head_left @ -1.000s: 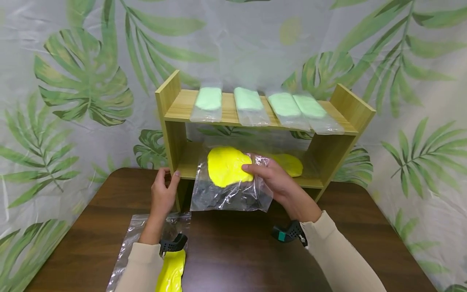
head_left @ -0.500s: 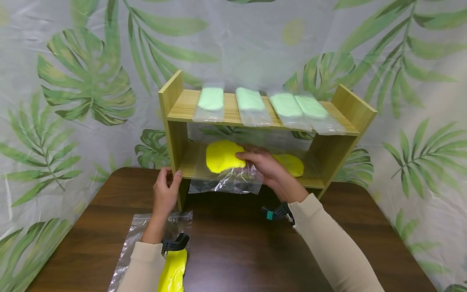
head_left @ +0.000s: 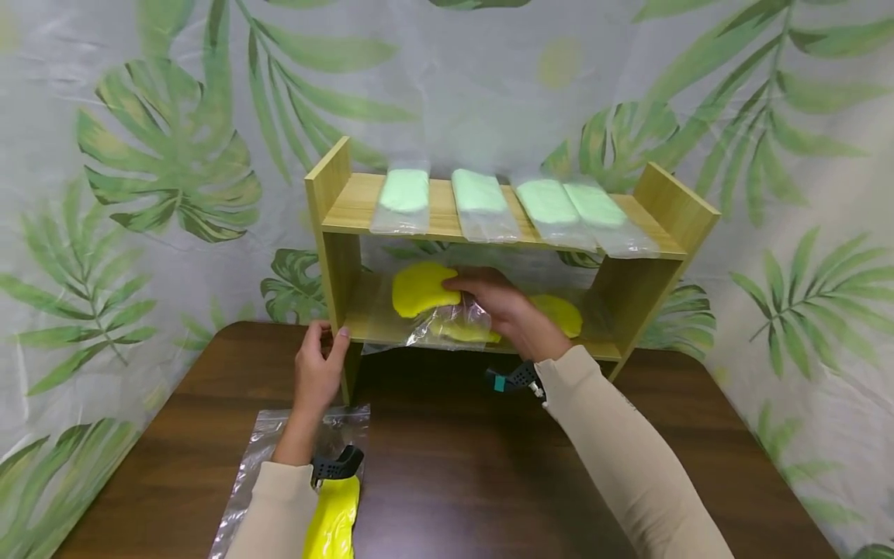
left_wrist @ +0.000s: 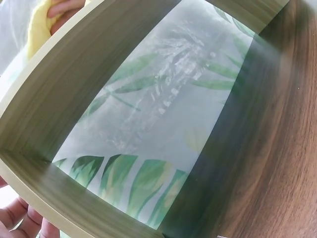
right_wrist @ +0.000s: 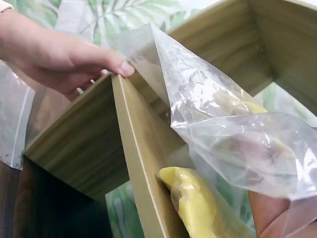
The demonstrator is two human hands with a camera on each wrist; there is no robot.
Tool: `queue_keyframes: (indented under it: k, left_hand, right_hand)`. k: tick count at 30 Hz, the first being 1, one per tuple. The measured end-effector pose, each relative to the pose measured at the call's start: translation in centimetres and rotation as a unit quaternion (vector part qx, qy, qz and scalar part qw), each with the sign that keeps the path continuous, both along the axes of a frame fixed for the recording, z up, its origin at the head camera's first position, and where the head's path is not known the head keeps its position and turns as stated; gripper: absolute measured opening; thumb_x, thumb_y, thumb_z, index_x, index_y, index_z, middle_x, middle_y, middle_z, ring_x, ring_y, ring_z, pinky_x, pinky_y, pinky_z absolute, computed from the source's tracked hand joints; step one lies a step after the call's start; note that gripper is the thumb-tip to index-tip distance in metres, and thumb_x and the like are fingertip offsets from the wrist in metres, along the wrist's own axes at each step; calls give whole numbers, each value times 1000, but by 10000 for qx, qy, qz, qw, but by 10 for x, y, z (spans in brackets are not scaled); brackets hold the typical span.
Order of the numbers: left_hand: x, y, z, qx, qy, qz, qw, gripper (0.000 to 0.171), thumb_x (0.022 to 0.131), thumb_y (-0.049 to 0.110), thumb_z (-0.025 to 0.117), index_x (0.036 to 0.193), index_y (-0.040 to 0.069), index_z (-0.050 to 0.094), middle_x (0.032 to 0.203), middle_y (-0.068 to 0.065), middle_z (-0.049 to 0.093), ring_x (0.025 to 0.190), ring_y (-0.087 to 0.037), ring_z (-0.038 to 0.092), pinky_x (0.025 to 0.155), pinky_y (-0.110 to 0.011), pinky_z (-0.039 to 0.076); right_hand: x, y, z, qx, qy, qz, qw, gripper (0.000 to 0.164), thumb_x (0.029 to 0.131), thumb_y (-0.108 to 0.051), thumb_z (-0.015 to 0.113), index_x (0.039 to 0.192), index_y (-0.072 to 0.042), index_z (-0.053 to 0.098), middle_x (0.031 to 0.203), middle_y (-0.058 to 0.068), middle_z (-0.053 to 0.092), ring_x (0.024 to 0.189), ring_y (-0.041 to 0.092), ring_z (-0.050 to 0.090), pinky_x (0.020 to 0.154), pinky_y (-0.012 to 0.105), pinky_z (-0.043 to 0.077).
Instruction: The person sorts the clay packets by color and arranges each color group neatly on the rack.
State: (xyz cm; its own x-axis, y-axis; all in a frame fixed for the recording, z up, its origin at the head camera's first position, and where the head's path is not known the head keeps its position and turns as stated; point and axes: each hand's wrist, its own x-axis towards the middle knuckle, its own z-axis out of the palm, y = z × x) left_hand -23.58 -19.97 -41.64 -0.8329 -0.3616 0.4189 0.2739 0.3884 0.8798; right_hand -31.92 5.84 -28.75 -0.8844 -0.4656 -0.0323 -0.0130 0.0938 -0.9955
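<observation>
My right hand (head_left: 499, 299) pinches a clear plastic bag holding a flat yellow clay-like slab (head_left: 421, 289), thumb on top. It is held inside the lower level of a small wooden shelf (head_left: 328, 202). Part of another yellow slab (head_left: 464, 333) shows just below it on the board; in the right wrist view, a yellow lump (right_wrist: 193, 201) lies on that board. Further right is one more bagged yellow slab (head_left: 556, 314). At the shelf's left side panel, my left hand (head_left: 318, 369) grips the edge, thumb on the front and fingers outside.
Several clear bags with pale green slabs (head_left: 405, 191) lie along the top level. On the dark wooden table (head_left: 447, 466), a zip bag with a yellow slab (head_left: 334, 516) lies partly under my left forearm. A leaf-patterned cloth (head_left: 168, 155) hangs behind the shelf.
My right hand has carried the bagged yellow slab away from me, further into the shelf's lower level. The yellow slab below it has come into sight. My left hand stays on the side panel.
</observation>
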Motion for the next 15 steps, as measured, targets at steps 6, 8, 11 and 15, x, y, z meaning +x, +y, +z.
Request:
queue_keyframes:
  k: [6, 8, 11, 15]
  left_hand:
    - [-2, 1, -1, -33, 65, 5, 10000, 33, 97, 36, 55, 111, 6, 55, 104, -12, 61, 88, -19, 55, 70, -29, 42]
    - [-3, 1, 0, -38, 124, 33, 9999, 33, 97, 36, 56, 111, 6, 55, 103, -12, 62, 87, -19, 55, 70, -30, 42]
    - [-2, 1, 0, -85, 142, 62, 9998, 33, 97, 35, 56, 111, 6, 55, 103, -12, 62, 86, -19, 54, 70, -29, 41]
    - [-1, 0, 0, -99, 126, 32, 9999, 33, 97, 35, 55, 111, 6, 55, 102, -11, 61, 86, -19, 54, 71, -30, 42]
  right_hand:
    - [-9, -7, -3, 187, -103, -50, 9998, 18, 92, -13, 64, 76, -10, 59, 69, 2, 57, 56, 15, 54, 62, 30, 45]
    - [-11, -9, -3, 290, -97, -59, 9995, 13, 92, -14, 65, 80, -10, 61, 68, 1, 55, 56, 15, 53, 62, 29, 45]
    - [-12, -13, -4, 428, -132, -102, 9989, 13, 92, -14, 65, 81, -8, 60, 62, 1, 50, 56, 16, 53, 64, 30, 44]
    - [-13, -12, -3, 575, -308, -133, 9978, 18, 93, -17, 63, 79, -6, 60, 56, 0, 47, 59, 19, 54, 78, 35, 45]
